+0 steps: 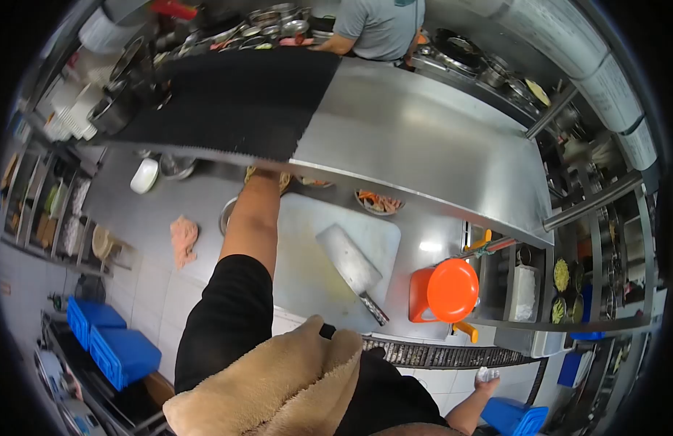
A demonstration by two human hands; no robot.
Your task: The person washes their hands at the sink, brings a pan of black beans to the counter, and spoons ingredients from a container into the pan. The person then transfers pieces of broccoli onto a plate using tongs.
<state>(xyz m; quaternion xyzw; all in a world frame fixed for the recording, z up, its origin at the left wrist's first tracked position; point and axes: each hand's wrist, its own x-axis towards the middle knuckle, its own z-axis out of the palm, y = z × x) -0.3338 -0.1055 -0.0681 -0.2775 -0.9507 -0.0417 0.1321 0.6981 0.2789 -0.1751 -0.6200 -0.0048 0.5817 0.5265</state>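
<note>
Left forearm (253, 218): one, bare below a black sleeve (231, 305), reaching forward under the shelf edge.
Left hand: hidden by the shelf; can't tell how far open or what it has hold of.
Strand bowl (284, 181): one, at the wrist, under the shelf edge, nearest thing to the left hand; pale yellow strands, partly covered by the arm.
Right hand (490, 384): one, low at right, well apart from the board; too small to tell how far open.
Whitish item (485, 373): one, at the right fingers; can't tell whether held or worn.
Other filled bowls: two, right of the strand bowl; nearer one (314, 182) mostly hidden, farther one (378, 202) with orange and pink pieces.
Cutting board (300, 254): one, pale, yellowish stain.
Cleaver (347, 258): one, flat on board, dark handle toward the person.
White bowl (144, 176): one, far left on counter.
Pink item (183, 240): one, limp, left of forearm.
Orange container (453, 291): one, right of board.
Shelf (416, 138): one, steel, black mat (234, 102) on its left part.
Co-worker (380, 29): one, grey shirt, beyond shelf.
</note>
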